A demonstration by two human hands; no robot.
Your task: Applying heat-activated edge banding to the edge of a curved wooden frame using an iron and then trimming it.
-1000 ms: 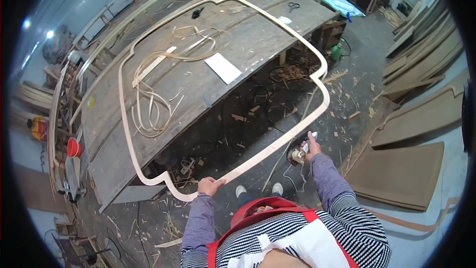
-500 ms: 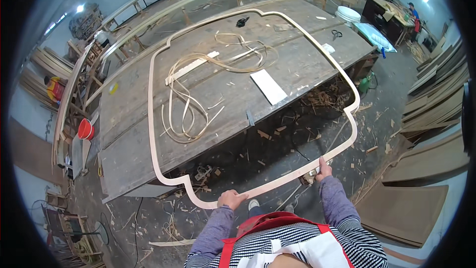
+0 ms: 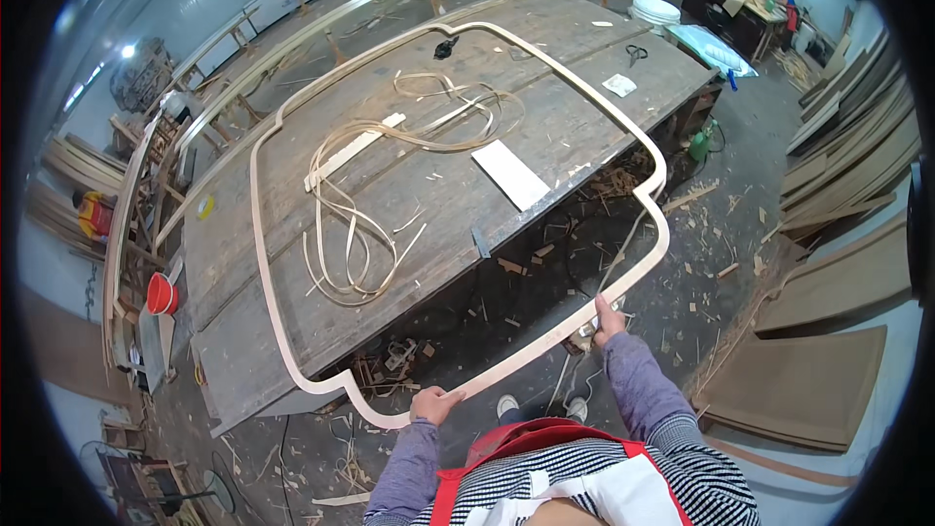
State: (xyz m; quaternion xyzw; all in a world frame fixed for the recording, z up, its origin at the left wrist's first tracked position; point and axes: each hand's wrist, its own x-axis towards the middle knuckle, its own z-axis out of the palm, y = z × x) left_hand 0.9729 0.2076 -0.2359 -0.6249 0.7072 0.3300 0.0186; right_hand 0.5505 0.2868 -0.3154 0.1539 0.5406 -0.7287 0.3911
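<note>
A large pale wooden frame (image 3: 526, 355), a closed loop with stepped, rounded corners, spans from my body out over the workbench (image 3: 443, 205). My left hand (image 3: 434, 405) grips its near edge close to the left corner, thumb along the top. Farther right on the same edge, my right hand (image 3: 610, 320) is closed around the wood. The near part of the loop hangs over the floor; its far part lies over the bench top. Inside the loop lie coiled thin wooden strips (image 3: 362, 224) and a white rectangular board (image 3: 510, 174). Beside my right hand is a shiny object I cannot make out.
Scissors (image 3: 636, 54), a white bucket (image 3: 654, 11) and a black item (image 3: 445, 47) are on the far bench. A red bucket (image 3: 162, 294) stands left. Curved brown panels (image 3: 799, 385) lean at right. Wood scraps litter the floor. Other people work far off.
The frame has shifted left over the bench, its far notch now near the black item and its right side farther from the white paper. Both hands moved with it, still gripping; my view turned slightly.
</note>
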